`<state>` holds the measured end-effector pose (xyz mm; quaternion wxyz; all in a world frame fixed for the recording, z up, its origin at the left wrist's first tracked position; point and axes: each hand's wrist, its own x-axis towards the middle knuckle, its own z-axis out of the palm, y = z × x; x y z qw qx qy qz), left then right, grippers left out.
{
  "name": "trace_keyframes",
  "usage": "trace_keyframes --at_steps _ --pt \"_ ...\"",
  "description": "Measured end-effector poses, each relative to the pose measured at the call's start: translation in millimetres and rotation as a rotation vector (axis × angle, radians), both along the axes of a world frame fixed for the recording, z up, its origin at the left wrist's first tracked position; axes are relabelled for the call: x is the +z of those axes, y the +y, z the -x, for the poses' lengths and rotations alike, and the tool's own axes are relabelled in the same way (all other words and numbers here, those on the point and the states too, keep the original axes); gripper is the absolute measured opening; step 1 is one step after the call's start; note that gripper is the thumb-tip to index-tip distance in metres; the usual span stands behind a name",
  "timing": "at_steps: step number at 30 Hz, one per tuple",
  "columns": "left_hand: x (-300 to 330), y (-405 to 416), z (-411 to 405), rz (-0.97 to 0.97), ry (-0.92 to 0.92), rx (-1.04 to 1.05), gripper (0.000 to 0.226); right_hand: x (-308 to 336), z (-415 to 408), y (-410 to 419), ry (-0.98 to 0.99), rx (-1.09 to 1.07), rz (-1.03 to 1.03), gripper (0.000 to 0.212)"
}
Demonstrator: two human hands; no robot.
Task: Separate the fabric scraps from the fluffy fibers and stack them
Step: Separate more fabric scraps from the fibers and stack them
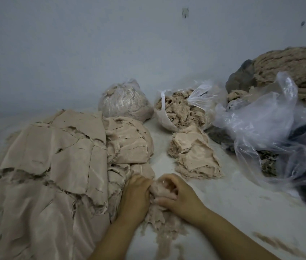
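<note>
A: What's biggest here?

B: The big heap point(50, 166) of beige cloth pieces on the left of the pale worktop point(233, 199). It looks like the sorted stack, spread wide and layered. On the far right is a mound of fibers point(302, 72), partly behind a loose clear bag point(257, 117).

A: And the containers?

B: Three clear bags show their contents. A tied bag point(124, 102) at the back is packed full of fibers. Beside it an open bag point(182, 109) holds fluffy fibers mixed with scraps, spilling toward a small pile point(195, 156) of scraps in front. The loose bag on the right covers dark stuff; I can't tell what.

A: Which step is in hand?

B: Separating, I'd judge. Both hands meet over a clump point(159, 209) of fluff and cloth just right of the heap. The left hand point(135, 196) is curled down onto it, fingers closed on its edge. The right hand point(178, 194) pinches the clump's top, fingers bent tight.

A: Next move?

B: Probably pulling the hands apart so the cloth comes free, then laying the scrap flat on a stack. It wants a firm pinch on the cloth alone; fluff clings and could ride along.
</note>
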<state>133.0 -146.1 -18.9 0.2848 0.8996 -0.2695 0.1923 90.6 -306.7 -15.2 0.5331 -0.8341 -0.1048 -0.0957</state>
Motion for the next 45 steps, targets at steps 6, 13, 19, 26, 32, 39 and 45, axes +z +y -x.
trace_keyframes --at_steps 6,13,19,26,32,39,45 --pt "1 -2 -2 0.076 0.011 0.061 0.036 10 -6 -5 -0.106 -0.097 -0.451 0.020" --pt "4 -6 8 0.258 0.343 -0.192 0.041 7 -3 1 -0.007 -0.024 -0.575 0.026" --pt "7 -8 9 0.489 0.418 -0.192 0.039 8 -8 -6 0.137 -0.118 -0.888 0.026" --pt "11 -8 12 0.507 0.482 -0.247 0.039 8 -7 -4 0.201 -0.317 -0.811 0.006" --pt "16 -10 16 0.701 0.641 -0.273 0.024 10 -1 -8 0.168 -0.161 -0.823 0.012" --pt "16 -15 17 1.113 0.963 -0.363 0.029 10 1 -1 0.297 0.040 -0.850 0.025" --pt "20 -18 13 1.315 0.988 -0.322 0.034 11 -1 -2 0.243 -0.104 -0.790 0.018"
